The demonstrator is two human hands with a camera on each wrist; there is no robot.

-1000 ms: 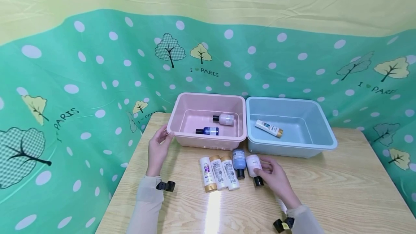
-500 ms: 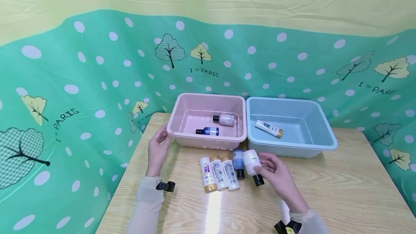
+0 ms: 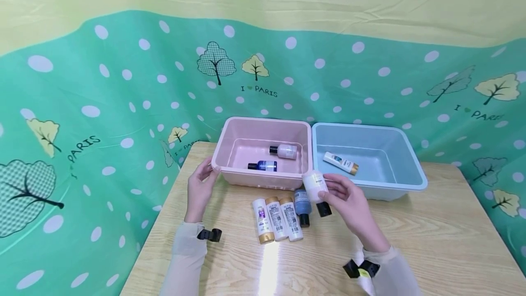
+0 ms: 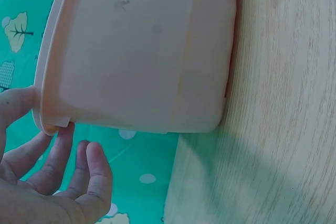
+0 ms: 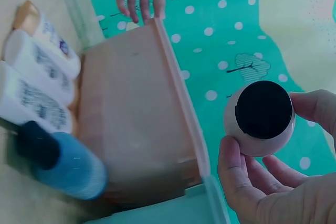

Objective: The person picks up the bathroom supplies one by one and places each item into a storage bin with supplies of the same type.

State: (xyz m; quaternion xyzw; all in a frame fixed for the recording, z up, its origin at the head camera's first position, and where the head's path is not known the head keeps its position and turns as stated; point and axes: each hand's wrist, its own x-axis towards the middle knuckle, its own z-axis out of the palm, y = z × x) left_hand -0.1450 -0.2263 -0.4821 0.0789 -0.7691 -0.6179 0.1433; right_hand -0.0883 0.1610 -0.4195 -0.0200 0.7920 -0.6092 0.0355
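Observation:
My right hand grips a pale pink bottle with a black cap, raised above the table by the near rims of the bins. The cap faces the camera in the right wrist view. At the near left corner of the pink bin, my left hand pinches the rim, thumb on one side and fingertips under it, as the left wrist view shows. A blue bottle with a black cap lies below the held bottle. Beside it are three white bottles with gold caps.
Inside the pink bin lie a dark blue bottle and a pinkish bottle. The light blue bin adjoins it on the right and holds a white bottle with a gold cap. A patterned green curtain hangs behind the wooden table.
My right hand has lifted the pale pink bottle off the table and carried it up and slightly left, toward the bins. The left hand stays at the rim.

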